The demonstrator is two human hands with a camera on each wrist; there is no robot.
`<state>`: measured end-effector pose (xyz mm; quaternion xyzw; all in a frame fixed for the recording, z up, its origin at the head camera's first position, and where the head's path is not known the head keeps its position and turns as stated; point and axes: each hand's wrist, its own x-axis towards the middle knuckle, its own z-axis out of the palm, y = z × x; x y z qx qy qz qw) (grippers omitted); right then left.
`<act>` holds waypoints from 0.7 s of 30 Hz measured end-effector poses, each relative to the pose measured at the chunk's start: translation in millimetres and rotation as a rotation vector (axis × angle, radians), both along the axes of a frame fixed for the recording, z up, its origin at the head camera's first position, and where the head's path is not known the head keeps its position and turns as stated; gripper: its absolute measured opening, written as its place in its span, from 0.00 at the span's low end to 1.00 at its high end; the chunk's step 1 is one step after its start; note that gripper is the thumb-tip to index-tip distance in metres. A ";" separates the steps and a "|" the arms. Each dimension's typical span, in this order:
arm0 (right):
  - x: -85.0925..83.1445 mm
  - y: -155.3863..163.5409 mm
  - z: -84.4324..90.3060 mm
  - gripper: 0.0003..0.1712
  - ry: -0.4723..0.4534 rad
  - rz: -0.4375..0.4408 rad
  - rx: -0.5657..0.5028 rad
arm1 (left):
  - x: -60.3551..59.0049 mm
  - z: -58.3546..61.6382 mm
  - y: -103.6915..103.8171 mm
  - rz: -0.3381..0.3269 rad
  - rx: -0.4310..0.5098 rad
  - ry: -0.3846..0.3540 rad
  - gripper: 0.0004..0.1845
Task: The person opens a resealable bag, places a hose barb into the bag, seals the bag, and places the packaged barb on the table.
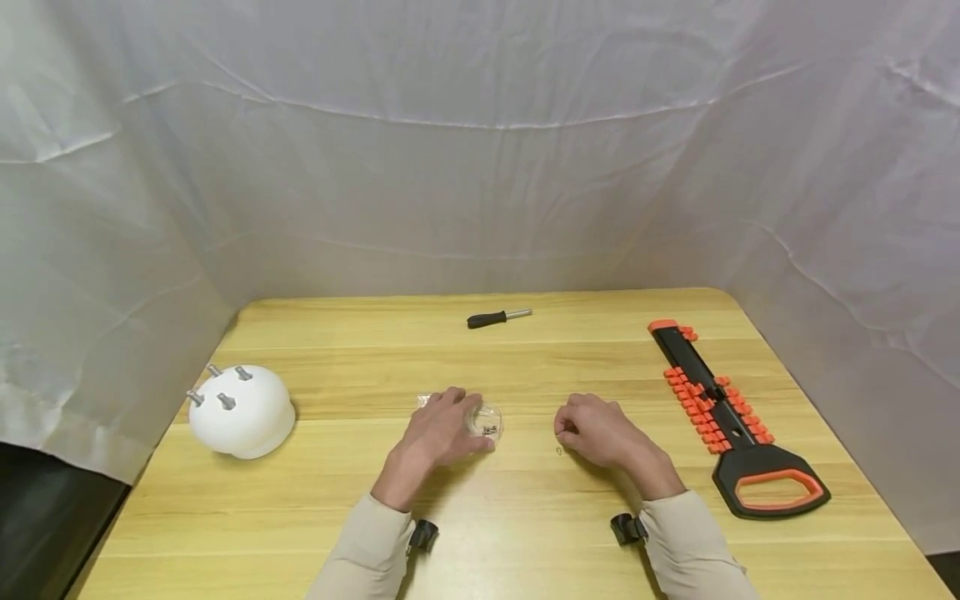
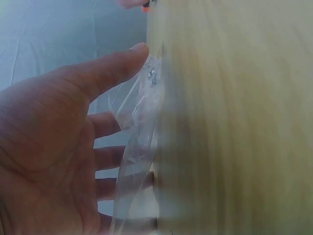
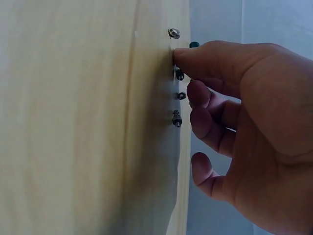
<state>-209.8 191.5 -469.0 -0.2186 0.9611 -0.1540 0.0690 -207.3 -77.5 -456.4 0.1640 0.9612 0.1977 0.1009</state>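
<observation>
A clear plastic bag (image 1: 487,417) with small dark metal pieces inside lies flat on the table. My left hand (image 1: 446,429) rests over it, and in the left wrist view the bag (image 2: 139,132) stands between the straight thumb and the spread fingers. Farther right, my right hand (image 1: 600,429) is low over the table with bent fingers. Small metal fittings lie around its fingertips: a shiny one (image 3: 174,33) beyond the thumb, a ring-like one (image 3: 181,96) and a screw-like one (image 3: 177,120). Whether thumb and forefinger grip a piece is unclear.
A black-handled screwdriver (image 1: 487,319) lies at the back of the wooden table (image 1: 360,517). On the left sits a white rounded object (image 1: 247,417) with several grey pegs on top. A black tool with orange clips and a loop handle (image 1: 772,450) lies on the right.
</observation>
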 end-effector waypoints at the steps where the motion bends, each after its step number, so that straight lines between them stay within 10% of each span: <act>1: 0.0 -0.5 0.0 0.08 -0.003 0.001 0.001 | 0.0 0.1 0.0 0.000 -0.001 0.001 0.40; 21: -6.7 -22.2 1.1 0.03 0.004 0.035 -0.197 | -0.1 -0.2 0.5 0.001 -0.004 0.017 0.40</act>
